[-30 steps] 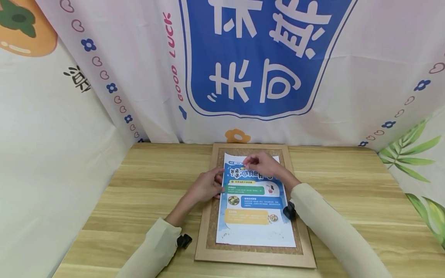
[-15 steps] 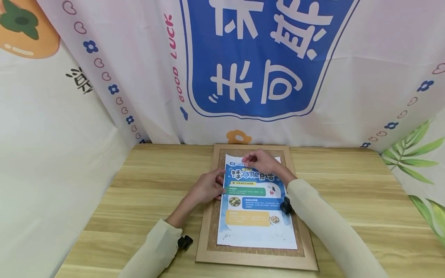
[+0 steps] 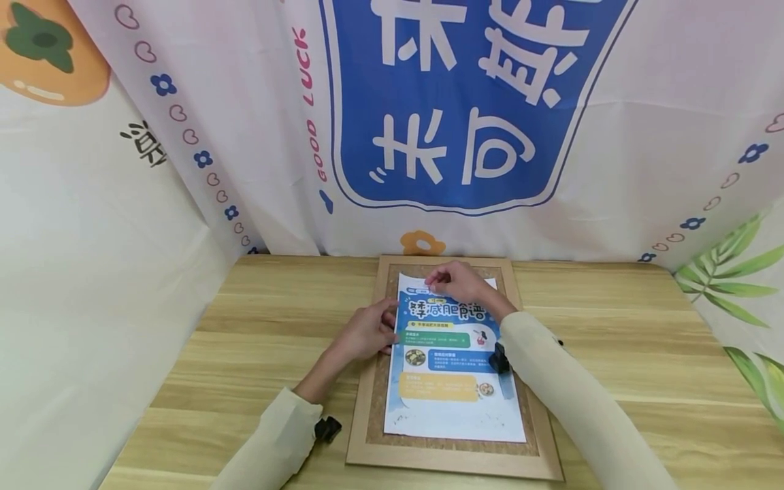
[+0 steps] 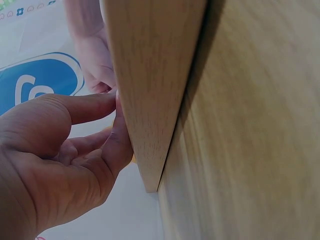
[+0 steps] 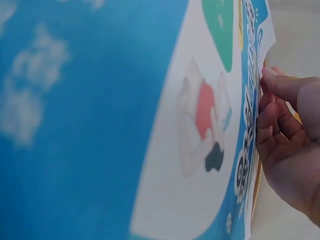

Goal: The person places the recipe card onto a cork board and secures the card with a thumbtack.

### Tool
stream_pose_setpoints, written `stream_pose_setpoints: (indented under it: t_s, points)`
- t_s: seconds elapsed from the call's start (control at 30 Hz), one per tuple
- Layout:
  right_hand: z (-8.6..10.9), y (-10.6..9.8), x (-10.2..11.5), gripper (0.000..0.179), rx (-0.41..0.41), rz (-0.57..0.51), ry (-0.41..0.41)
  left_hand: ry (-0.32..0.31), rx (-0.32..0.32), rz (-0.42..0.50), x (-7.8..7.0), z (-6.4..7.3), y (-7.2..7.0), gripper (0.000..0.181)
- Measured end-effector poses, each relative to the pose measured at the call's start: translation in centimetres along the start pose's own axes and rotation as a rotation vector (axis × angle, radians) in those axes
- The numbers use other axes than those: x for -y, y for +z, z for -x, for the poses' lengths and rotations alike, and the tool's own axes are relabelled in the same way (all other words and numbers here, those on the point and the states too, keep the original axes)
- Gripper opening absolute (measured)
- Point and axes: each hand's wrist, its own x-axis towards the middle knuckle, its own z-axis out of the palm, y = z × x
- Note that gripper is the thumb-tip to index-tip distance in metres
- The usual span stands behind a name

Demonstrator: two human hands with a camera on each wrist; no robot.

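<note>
A printed sheet of paper [image 3: 453, 418], mostly blue and white with coloured text boxes, lies on a wood-framed cork board [image 3: 529, 435]. Beside the sheet's left edge, my left hand [image 3: 365, 331] rests its thumb and forefinger at the paper. In the left wrist view, the frame's side [image 4: 150, 90] partly hides those fingertips. Over the sheet's top part, my right hand [image 3: 458, 280] has thumb and forefinger together. A tiny pink thing that looks like a pushpin [image 5: 264, 71] shows at its fingertips in the right wrist view; most of it is hidden.
The board stands near the back edge of a wood-grain table [image 3: 275, 327]. Behind it hangs a white cloth [image 3: 263, 136] with a blue printed panel [image 3: 453, 190]. Black wrist devices [image 3: 499, 358] sit at both sleeves.
The whole head view shifts slightly. My right forearm edges a little to the left, while its fingers stay over the sheet's top. The left hand keeps its place at the sheet's edge.
</note>
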Motion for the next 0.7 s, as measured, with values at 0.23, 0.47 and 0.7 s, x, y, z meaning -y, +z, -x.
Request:
stream_pose_setpoints:
  t_s: [0.23, 0.47, 0.7]
  points:
    - [-0.43, 0.11, -0.03, 0.017, 0.007, 0.009, 0.003, 0.010, -0.002, 0.001, 0.17, -0.09, 0.06, 0.069]
    - [-0.67, 0.17, 0.06, 0.015, -0.001, 0.008, -0.018, 0.032, -0.001, 0.004, 0.25, -0.05, 0.08, 0.069]
    - [-0.93, 0.28, 0.12, 0.015, -0.014, 0.009, -0.016, 0.037, -0.003, 0.008, 0.19, 0.06, 0.06, 0.070]
